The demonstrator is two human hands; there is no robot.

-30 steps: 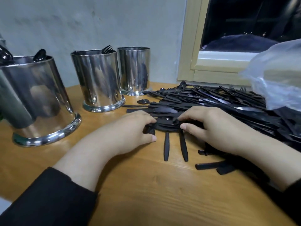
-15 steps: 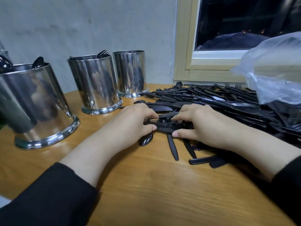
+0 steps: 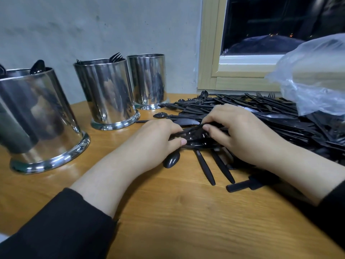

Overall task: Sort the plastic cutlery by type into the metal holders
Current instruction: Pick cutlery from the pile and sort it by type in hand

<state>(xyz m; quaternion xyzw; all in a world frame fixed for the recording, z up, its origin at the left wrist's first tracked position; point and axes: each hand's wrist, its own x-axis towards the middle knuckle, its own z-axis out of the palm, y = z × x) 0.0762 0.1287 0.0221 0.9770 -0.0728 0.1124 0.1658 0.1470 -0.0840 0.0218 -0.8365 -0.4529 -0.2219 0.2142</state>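
Where the wooden table (image 3: 168, 221) is meeting a grey plaster wall (image 3: 93, 25), a pale wood window frame (image 3: 207, 53) is standing at about 1 o'clock, its pane showing dark. A clear plastic bag (image 3: 317, 77) is slumping at 2 o'clock over the far edge of the cutlery pile (image 3: 261, 116).

The pile (all black plastic: knives, forks, spoons tangled together) is spreading from the centre toward 3 o'clock. Two handles (image 3: 205, 167) are poking out toward 6 o'clock, and a spoon bowl (image 3: 171, 160) is lying just under the left hand.

The left hand (image 3: 153, 143) is curling its fingers and thumb round a small bundle of cutlery (image 3: 194, 136) at the pile's near edge; the right hand (image 3: 242, 135) is pinching the same bundle from the other side.

Three metal holders are standing from 9 to 11 o'clock. The nearest holder (image 3: 37, 118) is showing spoon bowls above its rim; the middle holder (image 3: 106, 94) is showing fork tines; the far holder (image 3: 147, 81) is showing nothing above its rim, contents not visible.
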